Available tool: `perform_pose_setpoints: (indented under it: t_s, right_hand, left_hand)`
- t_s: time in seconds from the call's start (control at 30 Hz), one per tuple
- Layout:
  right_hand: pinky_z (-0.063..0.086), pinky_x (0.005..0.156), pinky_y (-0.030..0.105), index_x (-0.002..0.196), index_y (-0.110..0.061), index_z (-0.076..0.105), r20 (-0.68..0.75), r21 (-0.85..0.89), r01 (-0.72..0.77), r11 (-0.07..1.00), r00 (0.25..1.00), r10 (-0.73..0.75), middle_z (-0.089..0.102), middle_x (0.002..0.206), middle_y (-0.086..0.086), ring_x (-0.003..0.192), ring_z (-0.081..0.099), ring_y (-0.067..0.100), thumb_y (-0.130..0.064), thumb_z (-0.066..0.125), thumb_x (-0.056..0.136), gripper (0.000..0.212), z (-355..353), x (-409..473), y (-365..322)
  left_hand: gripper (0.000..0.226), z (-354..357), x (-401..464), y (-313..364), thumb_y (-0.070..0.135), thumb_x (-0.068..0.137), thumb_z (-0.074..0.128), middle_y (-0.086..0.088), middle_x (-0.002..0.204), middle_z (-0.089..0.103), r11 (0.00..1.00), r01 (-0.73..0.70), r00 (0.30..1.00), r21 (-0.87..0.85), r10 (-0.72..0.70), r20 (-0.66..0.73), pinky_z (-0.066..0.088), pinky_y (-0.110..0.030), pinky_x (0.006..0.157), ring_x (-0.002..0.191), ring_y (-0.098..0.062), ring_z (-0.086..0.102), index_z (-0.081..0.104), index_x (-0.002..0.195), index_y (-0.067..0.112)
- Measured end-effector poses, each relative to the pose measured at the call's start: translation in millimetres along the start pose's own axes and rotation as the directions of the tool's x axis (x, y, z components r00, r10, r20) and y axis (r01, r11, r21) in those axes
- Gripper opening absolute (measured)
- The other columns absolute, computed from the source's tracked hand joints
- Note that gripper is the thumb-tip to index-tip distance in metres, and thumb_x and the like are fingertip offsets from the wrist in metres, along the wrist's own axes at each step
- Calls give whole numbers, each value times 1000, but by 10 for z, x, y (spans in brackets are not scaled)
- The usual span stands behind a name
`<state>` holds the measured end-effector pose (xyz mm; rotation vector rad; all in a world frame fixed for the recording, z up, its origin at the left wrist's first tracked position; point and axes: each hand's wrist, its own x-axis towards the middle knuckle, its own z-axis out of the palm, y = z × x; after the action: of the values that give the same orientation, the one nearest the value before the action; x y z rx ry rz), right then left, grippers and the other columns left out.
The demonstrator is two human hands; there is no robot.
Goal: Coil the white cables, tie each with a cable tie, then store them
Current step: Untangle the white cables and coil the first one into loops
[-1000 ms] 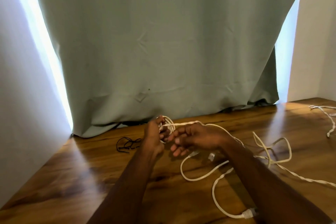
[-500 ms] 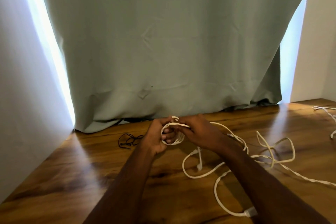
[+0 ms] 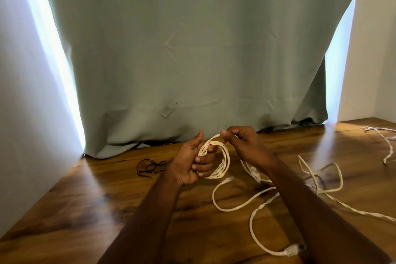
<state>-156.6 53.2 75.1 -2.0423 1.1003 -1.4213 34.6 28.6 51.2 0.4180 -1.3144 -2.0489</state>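
Your left hand [image 3: 188, 165] is gripping the coil [image 3: 216, 156] above the surface [image 3: 85, 210], fingers [image 3: 203, 166] curled through its loops to keep them together, while your right hand [image 3: 240, 143] is pinching the strand to lay another turn. One coil is forming; one smooth cable [image 3: 246, 203] is lying loose, with one bundle of ties [image 3: 150, 167] waiting nearby.

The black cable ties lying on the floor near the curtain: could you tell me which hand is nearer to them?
Left. The left hand, gripping the white coil, sits just right of the black cable ties; the right hand is beyond the coil, farther away.
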Motion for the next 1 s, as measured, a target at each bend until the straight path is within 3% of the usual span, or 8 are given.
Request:
perform_pose_setpoints:
  t_s: [0.1,0.27,0.4,0.5,0.6,0.67,0.83,1.0]
  right_hand:
    - [36,48,7,91,-8,71,54,115,-80,990,996,74,57,52,-20,49,54,-5,-23,53,104,26,16,-39,-65]
    - [29,38,17,106,-12,67,304,463,-379,801,917,258,65,73,1,42,41,4,-34,51,103,27,139,-106,-123]
    - [17,42,21,90,-20,67,454,438,-495,750,842,290,49,69,0,47,24,7,-43,54,98,28,231,-83,-23]
    - [16,43,23,85,-18,59,482,464,-509,724,832,276,45,69,2,47,22,9,-47,56,94,30,247,-76,11]
    - [16,43,23,84,-18,60,464,459,-485,744,845,265,43,66,3,46,23,9,-45,52,99,31,230,-68,17]
    - [19,40,20,87,-19,64,448,493,-464,736,861,242,39,63,1,44,23,7,-42,49,103,32,220,-50,1]
    - [18,40,19,84,-20,60,425,499,-461,734,868,257,34,63,-1,42,19,6,-43,50,101,30,163,-40,-3]
    - [14,42,21,94,-14,59,465,445,-514,733,832,302,36,61,-3,41,20,6,-41,48,103,31,171,-61,52]
  left_hand:
    - [48,-15,-18,24,49,99,35,9,39,34,999,-34,999,-13,34,-2,19,-18,38,27,-5,20,55,73,14]
    - [44,-24,-45,40,41,98,38,8,35,32,989,-142,985,-48,136,-103,18,-15,36,23,-3,27,53,65,15]
    - [45,24,-49,-5,40,95,42,7,32,31,978,-209,954,-16,200,-225,19,-15,34,21,-4,26,53,59,16]
    - [44,-14,-52,-45,39,95,46,3,34,39,974,-226,953,-3,221,-206,31,-17,35,24,-8,38,56,60,13]
    - [35,-38,-70,-90,35,90,65,-7,51,58,961,-257,966,-106,252,-61,57,-32,59,53,-26,67,62,70,7]
    - [35,-18,-64,-104,34,96,56,-10,64,66,945,-286,955,-160,295,40,59,-39,74,72,-32,72,67,80,4]
    - [36,12,-13,-87,42,96,55,6,42,46,951,-253,964,-178,264,42,39,-22,41,30,-7,43,59,79,10]
    - [82,-60,-1,-118,71,95,24,4,34,40,954,-180,983,-240,182,-13,31,-19,41,23,-8,36,61,72,2]
